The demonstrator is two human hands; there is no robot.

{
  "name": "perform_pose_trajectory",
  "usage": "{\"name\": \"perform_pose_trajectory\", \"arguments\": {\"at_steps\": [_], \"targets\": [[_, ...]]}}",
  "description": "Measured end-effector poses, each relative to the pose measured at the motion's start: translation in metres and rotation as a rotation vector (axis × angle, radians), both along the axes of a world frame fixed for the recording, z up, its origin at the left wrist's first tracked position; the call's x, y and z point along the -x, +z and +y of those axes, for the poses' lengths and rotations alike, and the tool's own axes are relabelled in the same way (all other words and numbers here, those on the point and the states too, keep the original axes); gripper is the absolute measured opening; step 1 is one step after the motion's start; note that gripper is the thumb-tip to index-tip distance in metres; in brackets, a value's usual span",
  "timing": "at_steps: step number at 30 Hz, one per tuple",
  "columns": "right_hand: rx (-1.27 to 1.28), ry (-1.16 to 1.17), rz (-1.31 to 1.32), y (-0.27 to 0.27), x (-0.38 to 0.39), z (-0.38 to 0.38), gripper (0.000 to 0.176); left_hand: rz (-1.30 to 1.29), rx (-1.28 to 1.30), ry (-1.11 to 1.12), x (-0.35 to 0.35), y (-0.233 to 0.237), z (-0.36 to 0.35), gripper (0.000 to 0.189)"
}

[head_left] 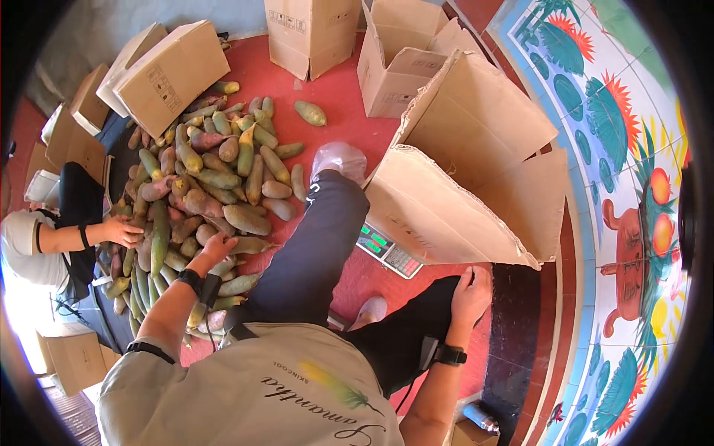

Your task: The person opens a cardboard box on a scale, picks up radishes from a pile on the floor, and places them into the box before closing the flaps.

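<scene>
A large heap of long green and reddish root vegetables, which look like radishes [216, 178], lies on the floor to my left. My left hand [216, 251] is at the heap's near right side, its fingers closed at the end of a brownish-green radish [251, 245]. My right hand [471, 296] lies on my right knee with nothing visible in it, fingers loosely extended. Just beyond it, a big cardboard box [454, 208] with raised flaps stands on a digital scale [388, 249] with lit green digits. The inside bottom of the box is hidden.
Another person's hand [125, 232] touches the heap at far left. Two cardboard cartons [311, 37] [394, 70] stand at the back, and a closed carton [171, 78] sits behind the heap. A painted tile wall [632, 223] borders the right; a blue can [480, 418] stands below.
</scene>
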State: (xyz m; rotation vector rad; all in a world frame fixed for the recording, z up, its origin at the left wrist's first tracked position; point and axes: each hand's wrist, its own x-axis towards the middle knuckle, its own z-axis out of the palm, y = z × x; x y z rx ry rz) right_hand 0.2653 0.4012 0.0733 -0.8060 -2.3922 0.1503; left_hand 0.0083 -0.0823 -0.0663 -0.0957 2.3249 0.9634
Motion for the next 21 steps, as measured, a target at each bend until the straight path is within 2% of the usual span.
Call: {"name": "perform_pose_trajectory", "arguments": {"at_steps": [6, 21], "targets": [[0.010, 0.001, 0.033, -0.001, -0.003, 0.001, 0.008, -0.022, 0.014, 0.054, -0.004, 0.008, 0.011, 0.046], [0.066, -0.026, 0.055, 0.002, -0.001, -0.002, 0.008, -0.022, -0.187, 0.141, 0.007, 0.020, 0.028, 0.037]]}}
